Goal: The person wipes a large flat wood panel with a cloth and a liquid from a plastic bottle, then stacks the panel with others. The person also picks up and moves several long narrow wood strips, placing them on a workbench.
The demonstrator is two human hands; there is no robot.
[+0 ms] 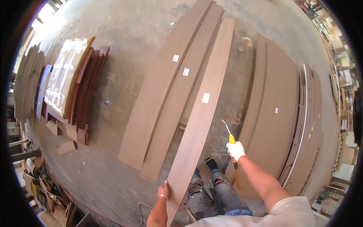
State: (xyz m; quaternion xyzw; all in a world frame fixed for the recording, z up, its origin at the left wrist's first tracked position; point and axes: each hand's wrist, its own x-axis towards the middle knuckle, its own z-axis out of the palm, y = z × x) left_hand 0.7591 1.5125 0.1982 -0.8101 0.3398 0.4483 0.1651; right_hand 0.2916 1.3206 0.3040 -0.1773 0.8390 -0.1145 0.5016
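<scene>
My bare left hand (pixel 163 188), with a pale band at the wrist, grips the left edge of a long brown wood-grain board (pixel 193 136) near its near end. The board slants away toward the far middle and bears a white label (pixel 205 98). In a white glove, my right hand (pixel 236 150) is closed around a yellow air blow gun (pixel 231 139). Its thin metal nozzle points up and to the left, right of the board and apart from it. A yellowish hose (pixel 237 179) hangs below the gun.
More brown boards (pixel 151 102) lie just left of the held one. To the right are stacked brown panels (pixel 274 125). Dark red boards and a wrapped bundle (pixel 64 75) stand at left. A thin hose (pixel 140 215) trails on the floor, and scrap pieces (pixel 49 193) fill the lower left.
</scene>
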